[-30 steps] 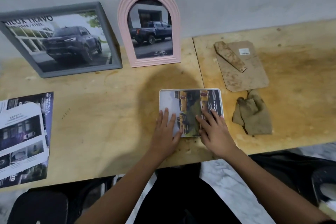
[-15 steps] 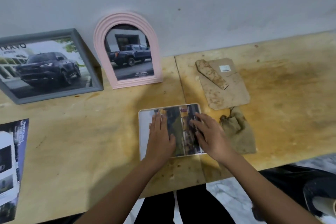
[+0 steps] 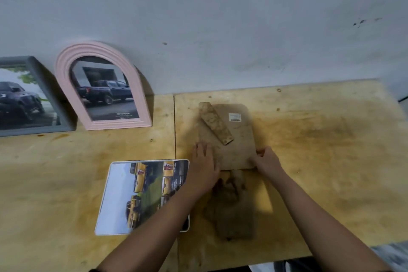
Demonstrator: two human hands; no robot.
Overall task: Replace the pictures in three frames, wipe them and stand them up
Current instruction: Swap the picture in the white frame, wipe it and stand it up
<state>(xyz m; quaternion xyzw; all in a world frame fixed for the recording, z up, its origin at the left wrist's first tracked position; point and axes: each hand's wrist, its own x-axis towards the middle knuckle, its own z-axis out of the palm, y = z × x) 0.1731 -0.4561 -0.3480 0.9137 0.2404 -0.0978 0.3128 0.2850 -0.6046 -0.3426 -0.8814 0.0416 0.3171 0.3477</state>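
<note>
A white frame (image 3: 123, 196) lies flat on the wooden table, showing a picture of yellow trucks. To its right lies the brown backing board (image 3: 234, 139) with its stand flap on top. My left hand (image 3: 204, 168) rests with straight fingers on the board's near left corner. My right hand (image 3: 266, 158) pinches the board's near right edge. A brown cloth (image 3: 231, 207) lies crumpled just below the board. A pink arched frame (image 3: 103, 86) and a grey frame (image 3: 26, 97), both with dark pickup pictures, stand against the wall.
The table (image 3: 331, 150) ends at the right edge and at the near edge, where a pale floor shows. A seam runs down the tabletop between the white frame and the backing board.
Both hands left the white frame and moved right and up to the backing board. The view shifted right, so the leaflets at the left are out of sight.
</note>
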